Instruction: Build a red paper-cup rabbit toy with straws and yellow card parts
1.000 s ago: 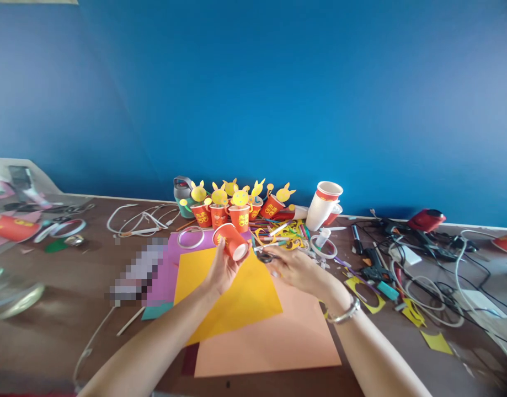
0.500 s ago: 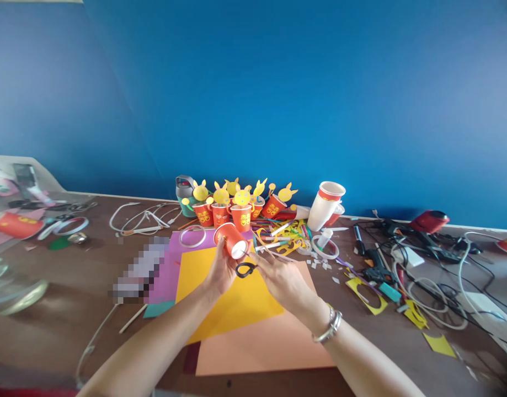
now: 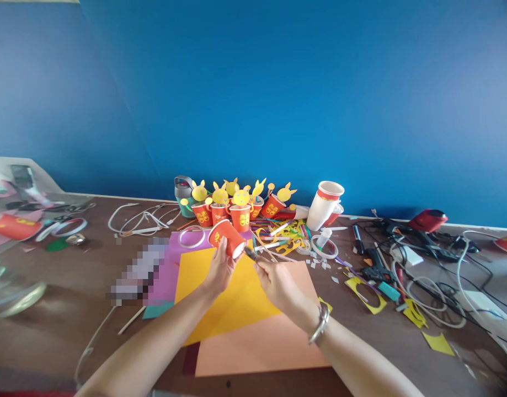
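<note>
My left hand (image 3: 220,268) is closed around a red paper cup (image 3: 227,238), tipped on its side with its white base toward my right hand. In my right hand (image 3: 276,281) is a pair of black-handled scissors (image 3: 250,253), mostly covered by the fingers. The dark part of the scissors is close to the cup's base; whether they touch I cannot tell. Beneath both hands lie a yellow paper sheet (image 3: 212,309) and a peach sheet (image 3: 261,347). Just behind stand several red cups (image 3: 240,219) topped with yellow paper animal heads.
White cups (image 3: 324,207) stand stacked by the blue wall. Pens and yellow paper scraps (image 3: 294,242) lie right of the red cups. Glue guns (image 3: 375,267) and tangled cables crowd the right side. A purple sheet (image 3: 164,270) and a glass bowl (image 3: 17,295) are at left.
The cup has tilted further onto its side and shifted slightly left. My right hand has turned, and the scissors' black handle loop no longer shows below the cup.
</note>
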A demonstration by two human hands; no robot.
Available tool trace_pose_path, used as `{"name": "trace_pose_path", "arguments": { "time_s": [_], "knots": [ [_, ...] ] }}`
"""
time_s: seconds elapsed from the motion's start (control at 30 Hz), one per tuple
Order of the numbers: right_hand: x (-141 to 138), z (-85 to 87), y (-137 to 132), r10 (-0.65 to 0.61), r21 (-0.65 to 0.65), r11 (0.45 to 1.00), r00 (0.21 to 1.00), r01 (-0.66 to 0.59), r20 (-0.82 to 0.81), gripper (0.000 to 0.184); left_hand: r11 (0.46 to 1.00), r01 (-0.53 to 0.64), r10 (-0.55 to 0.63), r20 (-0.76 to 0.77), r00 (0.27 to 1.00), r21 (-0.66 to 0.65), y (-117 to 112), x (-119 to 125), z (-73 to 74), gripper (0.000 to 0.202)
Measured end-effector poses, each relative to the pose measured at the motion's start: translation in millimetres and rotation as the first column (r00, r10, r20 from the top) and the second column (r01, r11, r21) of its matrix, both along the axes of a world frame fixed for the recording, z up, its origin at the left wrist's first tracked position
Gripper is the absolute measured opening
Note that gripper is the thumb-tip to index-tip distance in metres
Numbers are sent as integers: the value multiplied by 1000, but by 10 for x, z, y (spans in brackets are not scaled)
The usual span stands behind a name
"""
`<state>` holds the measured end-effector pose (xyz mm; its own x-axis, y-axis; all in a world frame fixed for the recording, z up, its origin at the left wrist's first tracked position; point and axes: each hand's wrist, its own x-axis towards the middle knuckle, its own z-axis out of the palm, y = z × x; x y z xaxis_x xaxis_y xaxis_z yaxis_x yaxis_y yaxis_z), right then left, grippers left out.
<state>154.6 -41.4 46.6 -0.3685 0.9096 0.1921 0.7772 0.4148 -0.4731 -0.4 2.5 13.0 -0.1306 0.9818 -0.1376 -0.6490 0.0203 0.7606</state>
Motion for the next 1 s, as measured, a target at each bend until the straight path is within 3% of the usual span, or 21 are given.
{"name": "trace_pose_path", "arguments": {
  "time_s": [0.1,0.17,0.33,0.4,0.53,0.6,0.67,0.77,0.87,0.93,1.0],
  "knots": [
    [-12,31,-11,23,96,994,961,-51,276,49,998,13,-18,-65,998,-69,-60,-10,-48,37],
    [-5,66,-22,43,130,987,934,-95,356,56,996,4,-9,-60,998,-84,-75,-3,-60,40],
    [61,251,-85,29,144,985,918,-93,395,50,996,22,-21,8,1000,-89,40,-4,15,39],
    [136,347,-82,23,146,985,918,-87,396,47,998,-34,37,59,998,-59,102,-44,51,34],
    [428,426,89,-147,106,988,913,115,380,42,1000,-10,10,92,996,-6,141,-104,61,34],
    [598,387,219,-251,73,967,882,242,399,43,1000,-4,4,30,1000,23,125,-93,39,37],
    [719,323,322,-276,53,957,845,284,458,41,998,-30,32,-30,999,48,99,-65,11,40],
    [732,224,385,-369,140,927,783,348,502,27,994,-26,42,-148,988,108,43,-29,-18,52],
    [565,112,392,-374,161,927,839,337,396,24,974,50,45,-403,914,221,-40,-12,-6,58],
    [436,20,413,-265,10,960,899,279,348,24,962,97,48,-508,860,256,-99,-4,21,59],
    [359,-57,455,-223,-112,955,917,273,330,17,959,108,46,-522,852,261,-142,4,47,60]
  ]
}}
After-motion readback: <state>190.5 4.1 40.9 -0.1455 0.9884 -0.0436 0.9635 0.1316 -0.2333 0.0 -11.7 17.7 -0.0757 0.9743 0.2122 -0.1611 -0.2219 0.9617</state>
